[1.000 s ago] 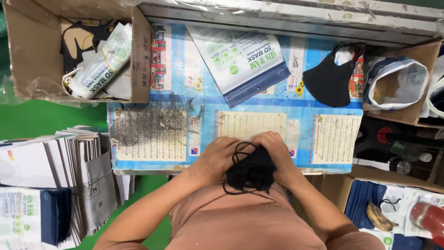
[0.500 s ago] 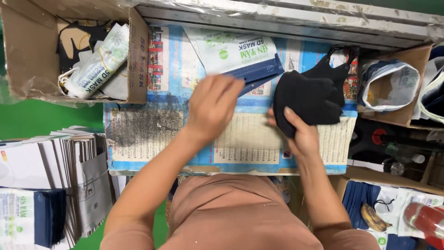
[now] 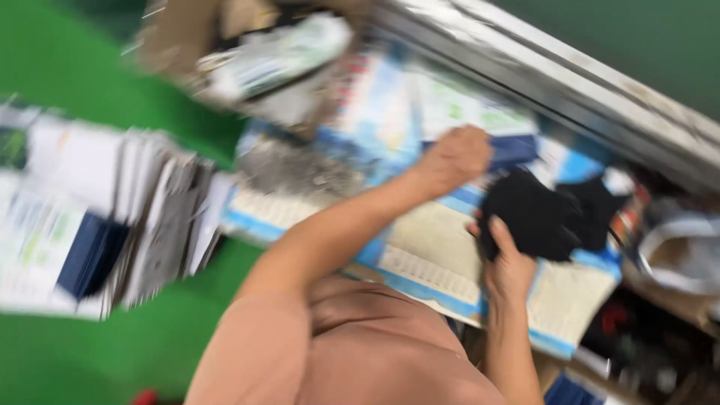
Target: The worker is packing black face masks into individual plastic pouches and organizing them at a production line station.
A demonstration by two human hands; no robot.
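Blurred and tilted throughout. Above and left of the black fabric mask (image 3: 534,217), a brown cardboard box (image 3: 176,45) with white and green plastic packets (image 3: 274,56) heaped inside. Right of the mask, a pale open bag or container (image 3: 686,255), contents too smeared to tell. Under the mask, a tabletop (image 3: 427,255) lined with glossy printed sheets in blue, white and cream. Far left of the mask, a thick fanned stack of flat paper packaging (image 3: 142,217), white, grey and dark blue, over a green floor (image 3: 67,352).

Mask soft, matte, crumpled, dark all over, lying on the printed sheets near the tabletop's right part. Right hand (image 3: 510,262) below it, thumb laid up against its lower left edge, grip closed on the fabric. Left hand (image 3: 454,157) just left of and above the mask, curled into a narrow grip at a dark blue packet (image 3: 517,150); could not tell whether actually holding it.
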